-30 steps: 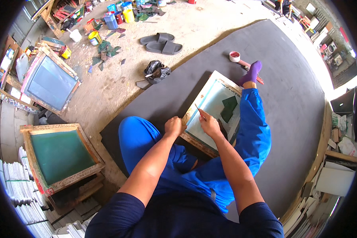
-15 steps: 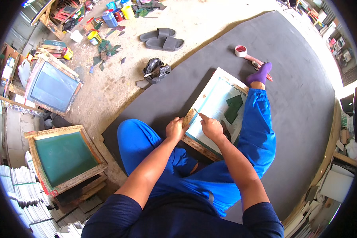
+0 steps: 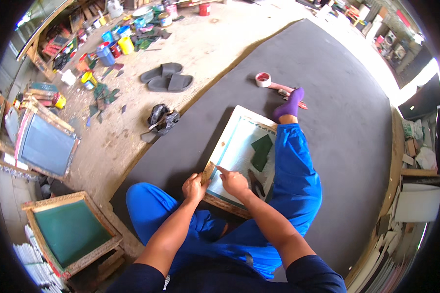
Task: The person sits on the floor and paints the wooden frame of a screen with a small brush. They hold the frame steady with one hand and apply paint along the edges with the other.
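Observation:
A wooden screen-printing frame [image 3: 231,122] with pale mesh lies between my legs on the dark grey surface. My left hand [image 3: 194,188] is closed around its left rail, by a bare brownish stretch of wood. Just right of that rail is my right hand [image 3: 234,182], index finger stretched toward the wood and the other fingers curled. A thin thing seems to show at that fingertip, too small to name. On the mesh lie a dark green scrap [image 3: 262,151] and a dark two-handled tool [image 3: 255,183], partly beside my right forearm.
A tape roll [image 3: 263,79] and reddish tools lie near my purple-socked foot [image 3: 291,104]. Beyond the surface's left edge are a black plastic bag [image 3: 164,119], sandals [image 3: 168,78] and paint containers [image 3: 125,46]. Another frame with green mesh [image 3: 73,232] stands at left.
The whole view has shifted, so the scene sits lower and further left. Both hands stay at the frame's left rail. More of the dark two-handled tool shows now.

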